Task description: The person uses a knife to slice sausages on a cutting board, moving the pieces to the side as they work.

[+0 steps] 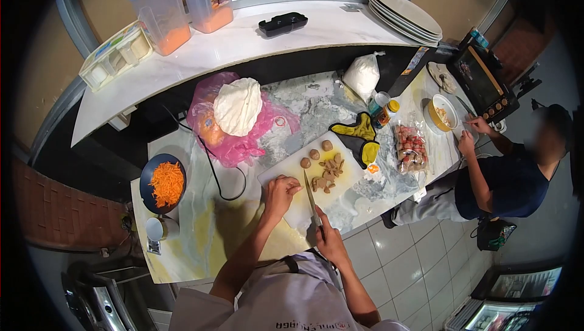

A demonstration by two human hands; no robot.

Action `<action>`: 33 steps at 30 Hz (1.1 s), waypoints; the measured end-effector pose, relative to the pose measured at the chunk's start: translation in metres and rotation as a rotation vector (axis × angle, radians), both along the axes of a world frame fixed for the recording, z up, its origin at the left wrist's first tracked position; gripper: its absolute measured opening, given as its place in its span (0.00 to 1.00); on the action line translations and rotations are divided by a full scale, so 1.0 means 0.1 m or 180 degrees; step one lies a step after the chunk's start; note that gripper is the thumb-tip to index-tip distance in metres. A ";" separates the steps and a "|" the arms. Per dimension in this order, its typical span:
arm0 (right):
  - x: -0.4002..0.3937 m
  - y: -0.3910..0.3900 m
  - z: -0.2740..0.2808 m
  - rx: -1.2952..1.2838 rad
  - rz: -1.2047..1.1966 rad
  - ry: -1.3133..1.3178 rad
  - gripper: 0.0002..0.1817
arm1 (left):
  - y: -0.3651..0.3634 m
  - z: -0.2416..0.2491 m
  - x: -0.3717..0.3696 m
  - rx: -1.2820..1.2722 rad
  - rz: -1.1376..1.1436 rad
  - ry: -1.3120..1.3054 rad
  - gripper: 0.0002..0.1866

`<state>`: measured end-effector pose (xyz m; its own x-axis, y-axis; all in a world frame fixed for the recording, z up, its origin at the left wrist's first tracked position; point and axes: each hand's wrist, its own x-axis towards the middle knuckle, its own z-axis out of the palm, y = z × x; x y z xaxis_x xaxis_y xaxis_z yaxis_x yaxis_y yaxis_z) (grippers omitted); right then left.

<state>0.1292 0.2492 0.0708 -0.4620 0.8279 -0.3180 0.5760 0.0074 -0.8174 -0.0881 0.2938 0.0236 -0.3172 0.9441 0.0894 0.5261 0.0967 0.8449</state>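
Note:
My right hand grips the handle of a knife, its blade pointing away from me over a white cutting board. On the board's left part rests my left hand, fingers curled together near the blade; whatever they hold, if anything, is too small to make out. Whole brown balls like meatballs lie beyond the knife tip. To the right of the blade is a heap of cut brown pieces.
Behind the board are a pink plastic bag and a flatbread-like white round. A bowl of shredded carrot stands left. Black-yellow gloves, a bagged pack and a jar sit right. Another person works farther right.

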 end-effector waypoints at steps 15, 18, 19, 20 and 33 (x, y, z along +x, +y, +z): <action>0.05 -0.09 -0.04 0.0108 -0.0069 0.0076 0.38 | -0.09 -0.06 0.06 0.0206 -0.0355 0.0011 0.14; 0.07 -0.08 -0.04 0.0142 -0.0004 0.0039 0.39 | -0.11 -0.05 0.05 0.0373 -0.0502 0.0212 0.15; 0.08 -0.08 -0.04 0.0139 0.0033 0.0020 0.40 | -0.12 -0.05 0.05 0.0444 -0.0535 0.0276 0.15; 0.09 -0.08 -0.03 0.0126 0.0034 0.0041 0.41 | -0.13 -0.05 0.05 0.0385 -0.0564 0.0290 0.15; 0.04 -0.06 0.16 -0.0104 0.0026 -0.0179 0.45 | -0.42 0.17 0.29 -0.0096 -0.0738 0.2421 0.30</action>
